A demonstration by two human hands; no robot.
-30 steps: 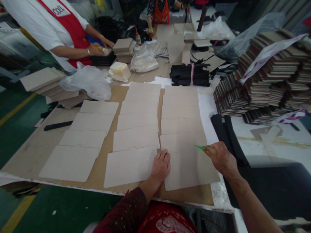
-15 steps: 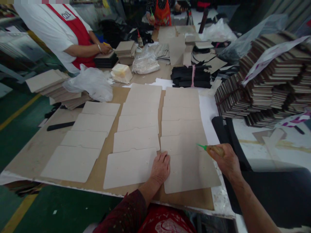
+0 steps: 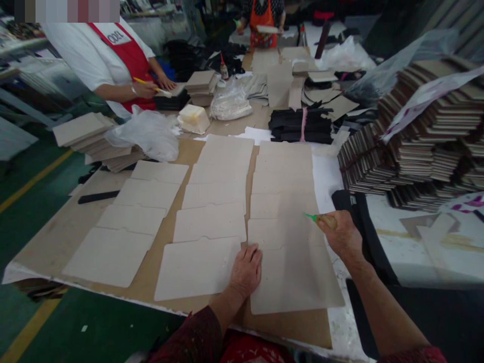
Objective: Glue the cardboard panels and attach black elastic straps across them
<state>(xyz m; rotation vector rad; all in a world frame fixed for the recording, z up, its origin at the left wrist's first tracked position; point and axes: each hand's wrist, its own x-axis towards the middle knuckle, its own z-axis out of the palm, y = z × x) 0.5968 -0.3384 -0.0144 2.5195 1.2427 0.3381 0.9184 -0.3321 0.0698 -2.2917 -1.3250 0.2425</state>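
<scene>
Pale grey boards [image 3: 196, 269], brown paper [image 3: 291, 327], green-tipped bottle [image 3: 321, 219], red apron [image 3: 128, 55]

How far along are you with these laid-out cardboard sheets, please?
Done: three overlapping rows of sheets are laid out. In hand: left hand presses the nearest sheets, right hand holds a green-tipped bottle over the right row. Left: probably the stack at far left.
</scene>
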